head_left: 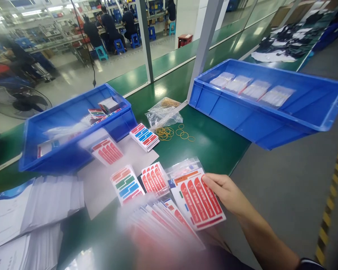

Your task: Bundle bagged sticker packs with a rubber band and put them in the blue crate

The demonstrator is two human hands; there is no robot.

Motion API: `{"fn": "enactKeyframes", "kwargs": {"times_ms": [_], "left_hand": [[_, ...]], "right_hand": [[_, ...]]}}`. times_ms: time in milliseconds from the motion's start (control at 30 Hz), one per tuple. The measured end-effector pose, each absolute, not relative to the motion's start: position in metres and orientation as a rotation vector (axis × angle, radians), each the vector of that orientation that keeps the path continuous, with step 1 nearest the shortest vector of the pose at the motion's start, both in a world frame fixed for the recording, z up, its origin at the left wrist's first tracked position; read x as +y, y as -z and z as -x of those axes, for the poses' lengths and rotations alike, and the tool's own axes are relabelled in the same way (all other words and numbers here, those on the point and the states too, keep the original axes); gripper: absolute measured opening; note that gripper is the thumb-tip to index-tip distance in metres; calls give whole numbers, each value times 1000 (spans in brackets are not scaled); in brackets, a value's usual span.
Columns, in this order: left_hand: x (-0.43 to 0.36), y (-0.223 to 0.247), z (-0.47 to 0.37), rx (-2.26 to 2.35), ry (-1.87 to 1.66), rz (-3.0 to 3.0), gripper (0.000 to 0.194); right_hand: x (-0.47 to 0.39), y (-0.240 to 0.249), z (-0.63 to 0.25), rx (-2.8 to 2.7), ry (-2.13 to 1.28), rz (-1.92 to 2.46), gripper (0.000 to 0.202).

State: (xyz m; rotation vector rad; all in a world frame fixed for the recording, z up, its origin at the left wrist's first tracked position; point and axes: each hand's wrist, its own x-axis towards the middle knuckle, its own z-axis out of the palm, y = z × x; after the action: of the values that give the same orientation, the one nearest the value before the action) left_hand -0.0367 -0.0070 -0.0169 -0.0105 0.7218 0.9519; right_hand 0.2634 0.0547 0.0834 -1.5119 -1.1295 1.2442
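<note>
My right hand (227, 191) pinches the upper right edge of a printed sticker sheet (199, 198) with red rounded strips, which seems to lie in or against a clear plastic bag (186, 168). Below it fans out a bunch of similar bagged sheets (165, 217). A pinkish smear at the bottom centre may be my left hand; its fingers cannot be made out. Just beyond are a stack of red-striped sheets (154, 179) and a stack with orange, green and blue shapes (126, 185). Farther off lies another stack with red and blue shapes (144, 137).
Yellow rubber bands (165, 134) lie on the green table (214, 146) near a clear bag (165, 114). A blue bin (73, 146) at left holds sheets; another blue bin (225, 108) at right holds several packets. Booklet piles (53, 202) stand at left. Metal posts (204, 52) rise behind.
</note>
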Motion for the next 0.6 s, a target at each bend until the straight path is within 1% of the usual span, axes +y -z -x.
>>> {"fn": "enactKeyframes", "kwargs": {"times_ms": [67,133,200,300,333,433,600], "left_hand": [[-7,18,36,721,-964,20,38],[-8,19,35,725,-969,28,36],[-9,19,32,734,-970,30,39],[-11,19,27,755,-971,23,42],[-11,19,27,760,-968,19,42],[-12,16,27,764,-963,12,40],[-10,12,32,751,-986,7,44]], "right_hand": [[60,-74,-272,-1107,-1099,1595,37],[59,-67,-270,-1157,-979,1641,42],[52,-64,-258,-1269,-1052,1590,45],[36,-71,-230,-1471,-1390,1341,38],[33,-75,-222,-1511,-1448,1294,37],[29,-88,-215,-1490,-1416,1326,43],[47,-94,-255,-1152,-1347,1426,41]]}}
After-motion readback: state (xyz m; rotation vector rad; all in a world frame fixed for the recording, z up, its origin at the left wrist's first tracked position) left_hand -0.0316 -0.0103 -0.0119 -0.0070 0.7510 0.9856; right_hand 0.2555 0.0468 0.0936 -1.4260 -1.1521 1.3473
